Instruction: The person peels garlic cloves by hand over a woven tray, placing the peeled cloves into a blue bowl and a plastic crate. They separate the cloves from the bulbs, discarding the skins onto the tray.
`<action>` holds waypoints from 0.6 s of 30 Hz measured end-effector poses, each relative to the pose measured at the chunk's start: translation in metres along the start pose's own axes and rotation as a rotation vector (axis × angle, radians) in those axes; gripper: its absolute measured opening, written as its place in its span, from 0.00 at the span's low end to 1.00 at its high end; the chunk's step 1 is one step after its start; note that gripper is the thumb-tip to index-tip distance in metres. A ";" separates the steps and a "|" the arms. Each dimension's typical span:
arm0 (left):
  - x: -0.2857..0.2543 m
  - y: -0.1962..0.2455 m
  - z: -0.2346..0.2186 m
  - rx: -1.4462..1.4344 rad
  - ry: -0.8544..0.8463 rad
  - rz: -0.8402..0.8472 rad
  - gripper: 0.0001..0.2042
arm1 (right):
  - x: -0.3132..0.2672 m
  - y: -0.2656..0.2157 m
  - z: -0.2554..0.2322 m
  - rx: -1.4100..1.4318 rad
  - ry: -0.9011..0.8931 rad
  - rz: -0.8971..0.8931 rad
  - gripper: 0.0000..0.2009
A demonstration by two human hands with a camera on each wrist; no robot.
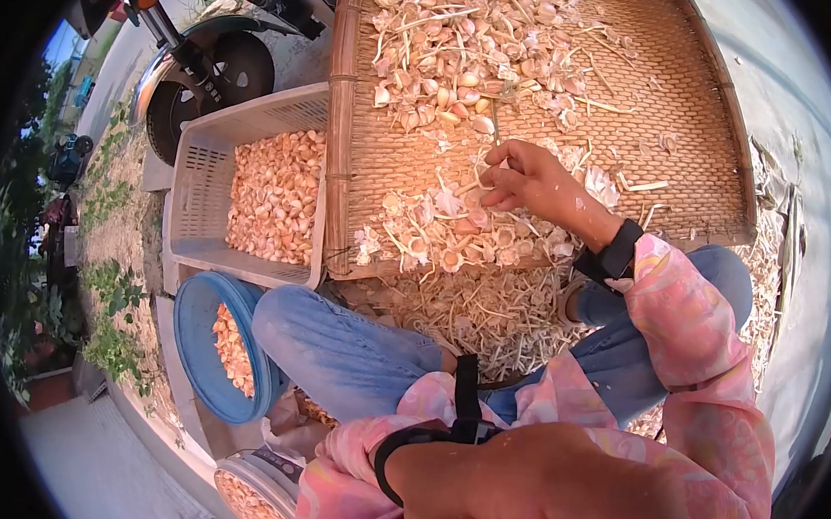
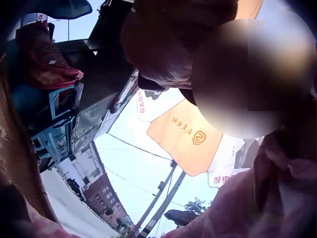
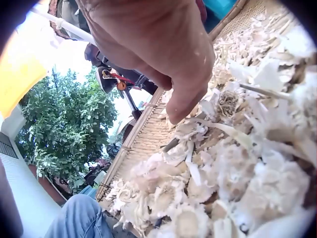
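My right hand (image 1: 543,188) is over the near part of a woven tray (image 1: 668,104), fingers curled. It pinches a thin dark stick-like piece (image 1: 496,121) that points away toward the garlic. Around the fingers lie garlic skins and root ends (image 1: 455,229); a heap of garlic cloves (image 1: 463,79) and dry stalks covers the tray's far part. In the right wrist view the thumb (image 3: 185,104) points down close over the skins. My left hand (image 1: 554,488) is raised near the head camera, above the lap; its fingers are mostly hidden.
Left of the tray stands a white plastic crate (image 1: 202,206) of cloves. Nearer are a blue basin (image 1: 190,342) and a pale bucket (image 1: 268,482), both with cloves. Stalk waste (image 1: 496,330) covers the ground between the knees. A vehicle's wheel (image 1: 233,67) is beyond the crate.
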State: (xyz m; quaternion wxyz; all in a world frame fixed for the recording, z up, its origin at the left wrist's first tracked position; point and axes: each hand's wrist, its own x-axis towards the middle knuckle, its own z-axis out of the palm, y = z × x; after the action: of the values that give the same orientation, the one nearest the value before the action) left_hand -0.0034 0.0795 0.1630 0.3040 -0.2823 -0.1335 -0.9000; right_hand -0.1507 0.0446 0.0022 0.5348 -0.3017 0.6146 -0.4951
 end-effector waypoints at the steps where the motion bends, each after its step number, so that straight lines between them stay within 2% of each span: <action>1: -0.008 -0.025 0.014 -0.132 -0.021 0.197 0.09 | -0.001 -0.002 0.001 -0.034 0.009 -0.001 0.11; 2: -0.016 -0.036 0.038 -0.203 0.114 0.241 0.10 | 0.000 -0.002 -0.001 -0.088 0.034 -0.026 0.11; 4: -0.014 -0.032 0.049 -0.310 0.234 0.207 0.10 | -0.001 -0.001 -0.003 -0.189 0.077 -0.075 0.11; 5: -0.015 -0.024 0.047 -0.344 0.216 0.130 0.10 | -0.001 -0.001 -0.004 -0.187 0.098 -0.055 0.11; 7: -0.014 -0.022 0.045 -0.324 0.166 0.101 0.10 | 0.005 0.008 -0.003 -0.042 0.133 -0.070 0.11; 10: -0.012 -0.034 0.040 -0.224 0.069 0.151 0.10 | 0.008 0.009 -0.006 0.076 0.116 -0.055 0.12; 14: -0.016 -0.010 0.045 -0.236 0.156 -0.054 0.10 | 0.002 0.001 -0.005 0.075 0.034 -0.066 0.11; 16: -0.016 -0.009 0.056 -0.294 0.276 -0.026 0.10 | 0.002 -0.004 -0.002 0.070 0.023 -0.037 0.11; 18: -0.020 -0.031 0.069 -0.362 0.377 0.169 0.11 | 0.004 -0.003 -0.001 0.152 0.043 -0.079 0.09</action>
State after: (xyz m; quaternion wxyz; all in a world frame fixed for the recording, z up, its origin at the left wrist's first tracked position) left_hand 0.0200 0.1416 0.2050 0.3420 -0.1699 0.1125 -0.9173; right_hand -0.1531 0.0404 0.0034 0.5230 -0.2737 0.5743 -0.5672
